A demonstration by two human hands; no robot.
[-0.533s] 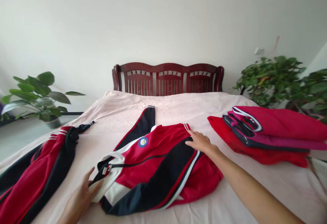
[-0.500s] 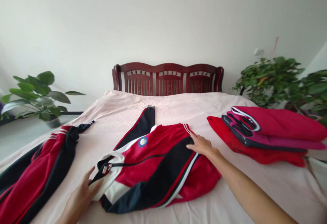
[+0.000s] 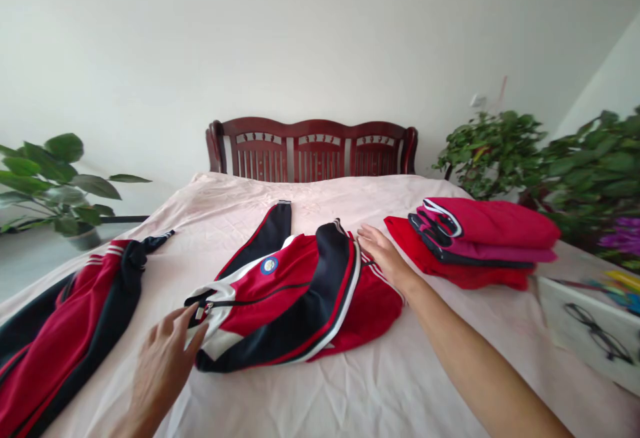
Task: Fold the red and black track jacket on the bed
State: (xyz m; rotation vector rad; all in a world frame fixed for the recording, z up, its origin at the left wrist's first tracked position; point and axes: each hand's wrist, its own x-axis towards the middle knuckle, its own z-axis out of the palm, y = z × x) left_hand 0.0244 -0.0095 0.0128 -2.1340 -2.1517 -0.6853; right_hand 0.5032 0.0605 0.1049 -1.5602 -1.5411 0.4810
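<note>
"What's the red-and-black track jacket [image 3: 280, 291] made of?"

"Matt, smooth knit cloth, with a small zip pull [image 3: 206, 307] that looks like metal, though it's too small to be sure."

"And the headboard [image 3: 313, 151]?"

"Dark red wood with a polished, slightly glossy finish."

"The bedsheet [image 3: 320, 385]?"

"Soft, matt cloth, creased across the surface."

"The leaves of the potted plant [image 3: 63, 148]?"

"Smooth, with a waxy gloss."

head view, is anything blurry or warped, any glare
In the head view, the light is soft and even with no harsh glare; the wide lens stretches the right forearm and curves the headboard slightly; the left hand looks slightly soft.
</note>
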